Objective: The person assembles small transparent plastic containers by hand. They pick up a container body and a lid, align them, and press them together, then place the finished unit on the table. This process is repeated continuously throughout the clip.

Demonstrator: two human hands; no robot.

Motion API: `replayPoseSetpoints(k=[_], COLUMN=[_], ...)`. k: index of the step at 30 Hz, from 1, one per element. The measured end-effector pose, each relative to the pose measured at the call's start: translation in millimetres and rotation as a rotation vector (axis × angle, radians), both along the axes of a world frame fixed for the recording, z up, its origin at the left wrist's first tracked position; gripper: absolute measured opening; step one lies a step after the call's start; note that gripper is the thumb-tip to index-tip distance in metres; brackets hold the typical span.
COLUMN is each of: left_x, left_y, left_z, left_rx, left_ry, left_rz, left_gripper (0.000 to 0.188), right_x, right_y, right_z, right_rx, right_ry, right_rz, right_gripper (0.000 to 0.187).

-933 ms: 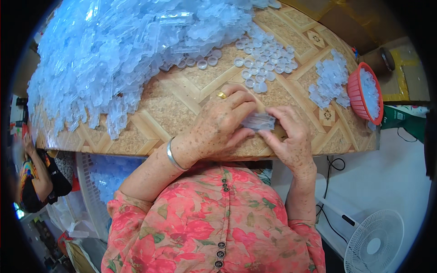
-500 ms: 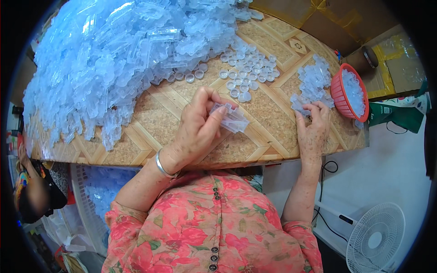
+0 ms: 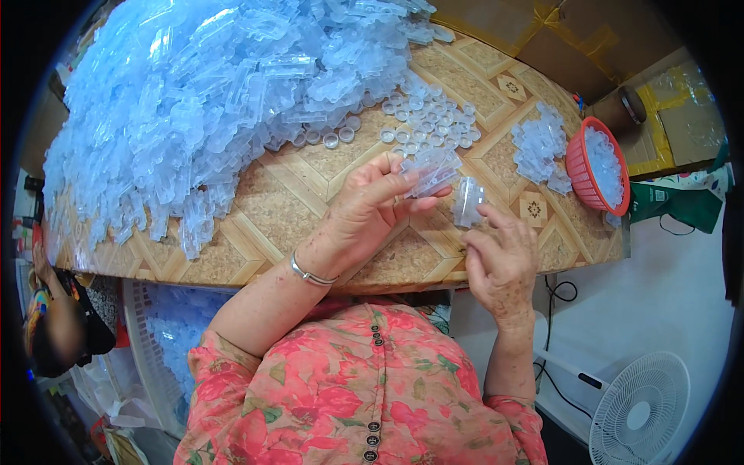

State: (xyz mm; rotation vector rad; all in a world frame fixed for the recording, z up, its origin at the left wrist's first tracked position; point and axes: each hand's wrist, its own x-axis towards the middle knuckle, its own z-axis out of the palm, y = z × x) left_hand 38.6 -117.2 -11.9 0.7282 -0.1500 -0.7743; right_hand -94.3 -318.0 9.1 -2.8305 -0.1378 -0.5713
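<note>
My left hand (image 3: 364, 201) is raised over the middle of the table, its thumb pressed on a few flat, clear plastic pieces (image 3: 432, 175). Just to the right, my right hand (image 3: 508, 260) has bent fingers at the lower end of another clear plastic piece (image 3: 468, 203), which stands roughly upright and apart from the left hand's pieces. Beyond both hands lie many small round clear plastic caps (image 3: 434, 124), spread in a loose patch. A smaller heap of clear pieces (image 3: 540, 143) rests at the right, beside a red plastic basket (image 3: 583, 167) with similar pieces inside.
A huge pile of clear plastic pieces (image 3: 194, 101) covers the left and far side of the wood-patterned table (image 3: 310, 174). Cardboard boxes (image 3: 577, 43) stand behind at the right. Below are a white fan (image 3: 639, 415) and a white crate (image 3: 143, 341). Another person (image 3: 62, 318) is at far left.
My right hand has come left from the small heap and now has a clear piece at its fingers. The left hand has moved slightly right and up with its pieces.
</note>
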Motion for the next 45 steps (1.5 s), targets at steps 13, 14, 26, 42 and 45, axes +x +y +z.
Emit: replayPoseSetpoints(k=[13, 14, 26, 42, 45], left_x=[4, 4, -6, -9, -8], left_y=[7, 7, 0, 6, 7], left_z=[-8, -6, -3, 5, 7], left_rx=[-0.303, -0.293, -0.199, -0.099, -0.086], left_ry=[0.233, 0.218, -0.022, -0.097, -0.096], left_rz=[-0.006, 0.003, -0.064, -0.119, -0.147], left_gripper=[0.033, 0.033, 0.053, 0.055, 0.056], right_x=[48, 48, 49, 50, 51], right_y=[7, 7, 41, 38, 38], right_z=[2, 1, 3, -5, -6], right_rx=[0.080, 0.089, 0.487, 0.472, 0.478], right_ry=[0.238, 0.233, -0.140, -0.111, -0.136], right_rz=[-0.161, -0.165, 0.036, 0.117, 0.144], right_gripper=[0.074, 0.074, 0.089, 0.090, 0.090])
